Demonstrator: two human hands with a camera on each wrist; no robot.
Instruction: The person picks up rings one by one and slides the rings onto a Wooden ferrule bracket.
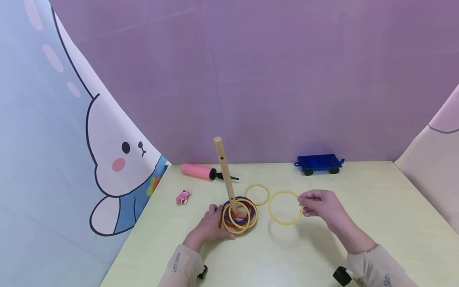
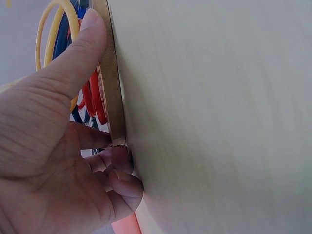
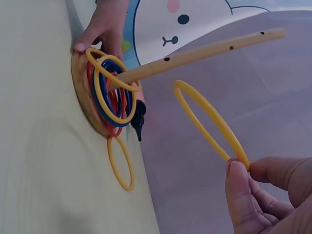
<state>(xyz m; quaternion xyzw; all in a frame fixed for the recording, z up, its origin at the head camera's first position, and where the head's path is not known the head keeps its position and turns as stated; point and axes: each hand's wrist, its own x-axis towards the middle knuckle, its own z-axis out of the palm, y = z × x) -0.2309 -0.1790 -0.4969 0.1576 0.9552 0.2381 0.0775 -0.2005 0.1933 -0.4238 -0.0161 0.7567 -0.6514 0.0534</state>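
A wooden peg (image 1: 224,171) rises, slightly tilted in the head view, from a round wooden base (image 3: 80,92). Red, blue and yellow rings lie stacked around its foot. My left hand (image 1: 209,226) grips the near-left edge of that base, its thumb (image 2: 90,34) along one side and its fingers curled at the rim. To the right of the peg, my right hand (image 1: 322,205) pinches a yellow ring (image 1: 283,223) between thumb and fingertips, held above the table. Another yellow ring (image 1: 257,185) lies on the table just behind the base.
A pink hand pump (image 1: 196,171) with a black nozzle lies behind the peg. Left of the stand sits a small pink toy figure (image 1: 183,197). A blue toy wagon (image 1: 318,163) stands at the back right, near the purple cloth backdrop (image 1: 269,79).
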